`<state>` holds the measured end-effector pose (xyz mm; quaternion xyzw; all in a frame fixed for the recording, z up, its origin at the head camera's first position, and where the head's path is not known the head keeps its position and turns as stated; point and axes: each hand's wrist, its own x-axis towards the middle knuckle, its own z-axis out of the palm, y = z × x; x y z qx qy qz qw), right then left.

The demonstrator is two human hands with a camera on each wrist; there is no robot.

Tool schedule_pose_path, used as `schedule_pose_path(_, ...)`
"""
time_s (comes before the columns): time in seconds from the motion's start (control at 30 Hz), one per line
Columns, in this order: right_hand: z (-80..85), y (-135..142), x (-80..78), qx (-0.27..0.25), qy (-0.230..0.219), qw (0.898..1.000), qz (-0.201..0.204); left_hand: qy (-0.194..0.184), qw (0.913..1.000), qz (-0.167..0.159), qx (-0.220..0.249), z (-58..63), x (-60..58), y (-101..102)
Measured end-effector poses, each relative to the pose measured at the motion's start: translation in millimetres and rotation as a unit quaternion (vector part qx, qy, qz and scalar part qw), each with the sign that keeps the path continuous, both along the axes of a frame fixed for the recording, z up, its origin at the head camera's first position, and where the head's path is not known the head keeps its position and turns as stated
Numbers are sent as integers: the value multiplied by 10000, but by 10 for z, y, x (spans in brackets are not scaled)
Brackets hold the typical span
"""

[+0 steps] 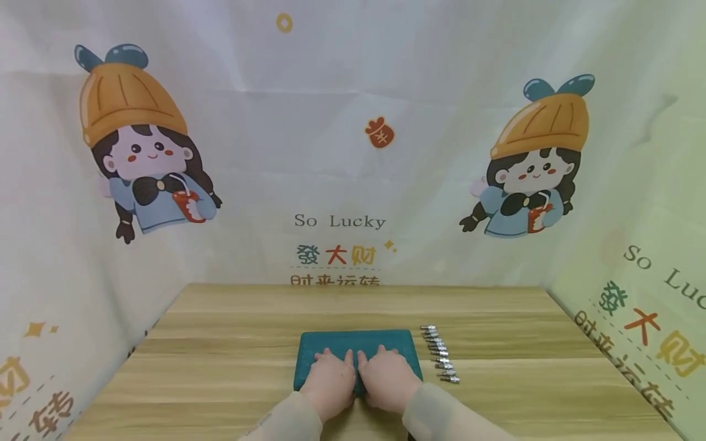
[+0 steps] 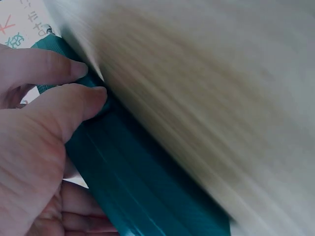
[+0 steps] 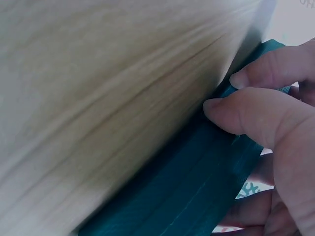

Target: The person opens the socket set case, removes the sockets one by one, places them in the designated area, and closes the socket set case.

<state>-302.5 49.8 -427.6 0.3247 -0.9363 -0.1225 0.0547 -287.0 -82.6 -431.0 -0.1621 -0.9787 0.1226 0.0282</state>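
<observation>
A teal rectangular case (image 1: pixel 357 338) lies near the front of the wooden table. My left hand (image 1: pixel 330 378) and right hand (image 1: pixel 388 375) hold it side by side near its middle, backs up and fingers over its top. In the left wrist view, the left thumb (image 2: pixel 91 100) presses on the case's front side. The right thumb (image 3: pixel 226 112) does likewise in the right wrist view. Both thumb tips sit close together at the front side. Whatever lies inside the case is hidden.
Several small silver bit sockets (image 1: pixel 440 353) form a slanting row right of the case. The table top (image 1: pixel 231 343) spreads out around it. Printed cloth (image 1: pixel 342 177) with cartoon figures hangs behind and at both sides.
</observation>
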Motion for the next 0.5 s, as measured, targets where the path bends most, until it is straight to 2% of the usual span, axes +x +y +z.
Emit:
schedule_pose_path(0.17,-3,28,22,94,73,9999,-118,137,9998,-41,-110,-29,11,43)
schedule_pose_path(0.37,68,-2,-35,102,61,9996,-263,185,9998,107,-35,-5,-69,41)
schedule_pose_path(0.5,58,-24,-82,-18,-73,9992,-399,159,9998,153,-34,-2,-107,22)
